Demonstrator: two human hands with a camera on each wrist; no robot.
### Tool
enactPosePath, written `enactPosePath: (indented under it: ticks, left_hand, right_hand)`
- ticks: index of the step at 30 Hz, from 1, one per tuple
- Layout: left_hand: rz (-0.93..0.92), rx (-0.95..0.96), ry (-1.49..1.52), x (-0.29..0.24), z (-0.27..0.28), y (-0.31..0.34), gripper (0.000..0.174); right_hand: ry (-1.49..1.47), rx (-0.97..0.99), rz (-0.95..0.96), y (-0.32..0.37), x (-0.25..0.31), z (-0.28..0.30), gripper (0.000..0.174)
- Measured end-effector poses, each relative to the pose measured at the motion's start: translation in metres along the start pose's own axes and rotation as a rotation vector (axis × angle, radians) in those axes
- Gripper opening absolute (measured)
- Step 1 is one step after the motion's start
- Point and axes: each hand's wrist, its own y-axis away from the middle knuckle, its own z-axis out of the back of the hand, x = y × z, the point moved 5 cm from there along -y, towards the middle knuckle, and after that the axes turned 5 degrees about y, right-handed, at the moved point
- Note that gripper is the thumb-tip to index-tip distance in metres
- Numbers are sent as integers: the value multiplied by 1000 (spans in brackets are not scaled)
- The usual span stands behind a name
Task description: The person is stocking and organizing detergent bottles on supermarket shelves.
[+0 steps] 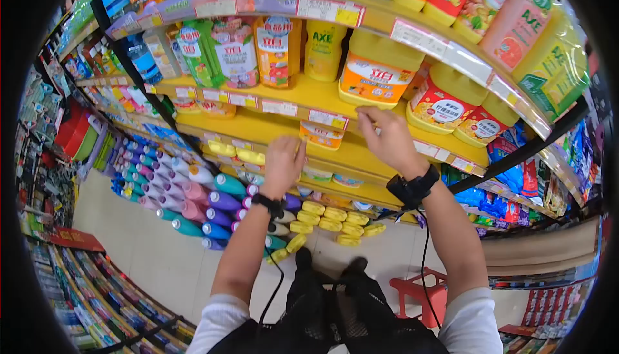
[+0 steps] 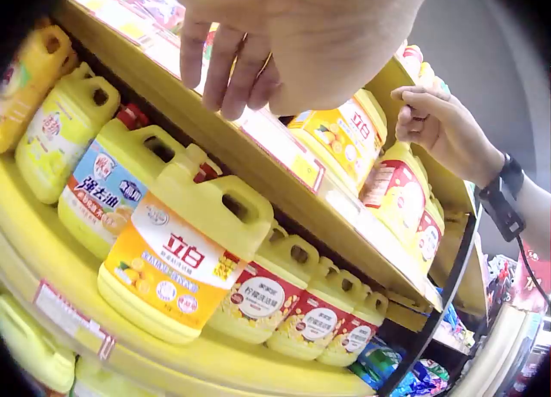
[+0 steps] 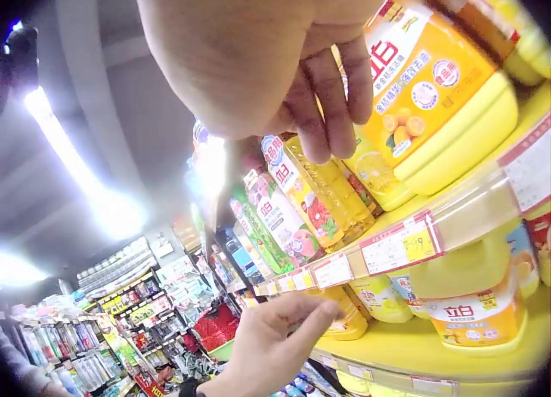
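Observation:
My left hand (image 1: pixel 284 164) is held out in front of the shelves with loosely bent fingers and nothing in it. To its right, my right hand (image 1: pixel 387 138) hovers by the shelf edge, its fingers loosely curled and holding nothing. Just above the right hand stands a large yellow jug of dish soap (image 1: pixel 376 73) with an orange label. A similar jug (image 1: pixel 320 136) sits on the shelf below, between the two hands. In the left wrist view, the right fingers overlap the top of a yellow jug with a red label (image 2: pixel 398 190).
Yellow shelves (image 1: pixel 238 128) curve around, packed with bottles and price tags. Rows of colorful bottles (image 1: pixel 193 199) and yellow packs (image 1: pixel 332 218) stand low near the floor. A red stool (image 1: pixel 419 293) is beside the person's feet.

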Motion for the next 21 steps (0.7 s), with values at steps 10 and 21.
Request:
enactPosePath:
  ticks: [10,21]
  left_hand:
    - [-79,-159,-200,-20,-45,-63,16]
    - [-480,132,-390,-35,-77,-77,29]
  right_hand:
    - [-112,-77,226,-33,-42,13,13]
    - [-387,-205,578,-87,-21,-1,15]
